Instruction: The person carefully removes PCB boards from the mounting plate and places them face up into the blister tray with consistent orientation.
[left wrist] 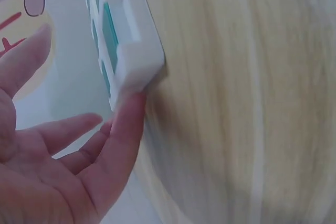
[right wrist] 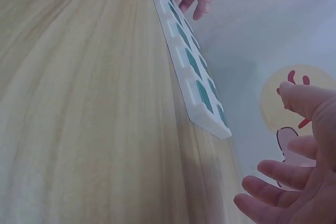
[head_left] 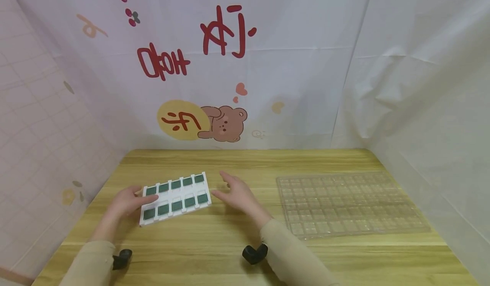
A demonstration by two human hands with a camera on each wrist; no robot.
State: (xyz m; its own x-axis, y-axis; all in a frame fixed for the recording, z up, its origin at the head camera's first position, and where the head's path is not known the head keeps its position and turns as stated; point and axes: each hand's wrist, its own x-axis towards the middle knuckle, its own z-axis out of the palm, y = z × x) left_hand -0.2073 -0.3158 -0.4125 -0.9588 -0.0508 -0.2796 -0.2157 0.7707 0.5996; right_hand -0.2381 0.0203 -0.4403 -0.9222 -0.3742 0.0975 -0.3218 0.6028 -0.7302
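The white tray (head_left: 186, 191) is touched, not grasped, by the spread left grip (head_left: 126, 201); the empty right grip (head_left: 238, 193) is held parted alongside.

Head view facing forward-down, close sideways wrist views, white tray (head_left: 176, 198) shared

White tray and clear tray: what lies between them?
In the head view, the right hand, with bare table between it and the clear tray.
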